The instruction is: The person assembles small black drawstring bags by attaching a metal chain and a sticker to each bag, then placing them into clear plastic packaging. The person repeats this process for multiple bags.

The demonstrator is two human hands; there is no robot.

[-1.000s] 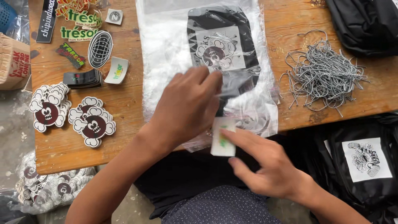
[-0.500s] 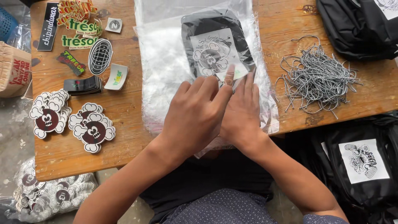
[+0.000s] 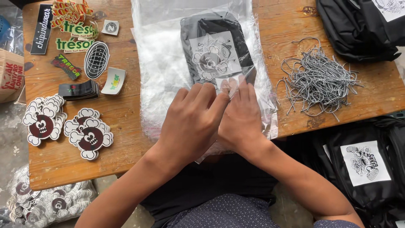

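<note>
Both hands now lie flat, side by side: the left hand (image 3: 192,122) and right hand (image 3: 240,120) press open-palmed on the clear plastic bag (image 3: 164,71), having slid up from its lower edge. Inside lies 1 folded black garment (image 3: 217,50); on the wooden table (image 3: 122,114), cartoon-face stickers (image 3: 88,137) lie left.

We are pressing our left hand (image 3: 192,122) and right hand (image 3: 240,120) side by side on a clear plastic bag (image 3: 164,71) lying on the wooden table (image 3: 122,109). Inside the bag, a folded black garment (image 3: 215,46) with a white cartoon print is lying flat. Character stickers (image 3: 67,128) are sitting to the left, a pile of speckled cords (image 3: 318,80) to the right.
</note>
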